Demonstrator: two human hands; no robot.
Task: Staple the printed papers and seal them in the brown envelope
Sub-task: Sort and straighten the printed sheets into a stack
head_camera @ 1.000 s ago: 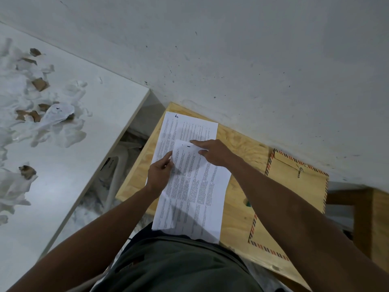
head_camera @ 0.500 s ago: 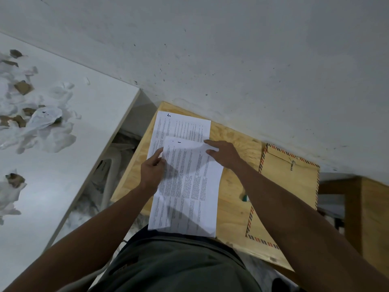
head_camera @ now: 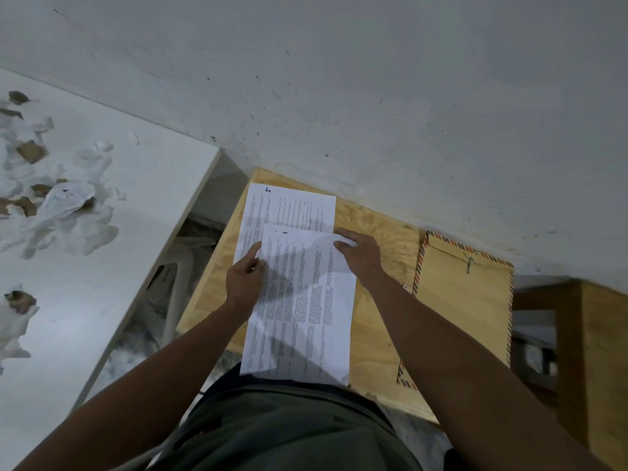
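While the person's grey-green shirt (head_camera: 282, 433) is filling the bottom of the view, both forearms are reaching forward over a small plywood table (head_camera: 380, 321). The top printed sheet (head_camera: 306, 311) is lying on the table with its near edge overhanging toward the person. The left hand (head_camera: 245, 280) is resting at that sheet's left edge, fingers curled and the index finger pointing forward along the margin; whether it is pinching the paper cannot be told. The right hand (head_camera: 360, 256) is lying fingers-down on the sheet's far right corner, which is curling up slightly under the fingertips. A second printed sheet (head_camera: 289, 209) is lying underneath, offset farther away, with a small pen mark near its top. To the right, partly hidden behind the right forearm, the brown envelope (head_camera: 465, 300) with striped edging is lying flat, its metal clasp showing. A white board (head_camera: 102, 266) at left is carrying torn paper scraps (head_camera: 68, 212). Beyond, a grey wall (head_camera: 339, 96) is filling the frame.
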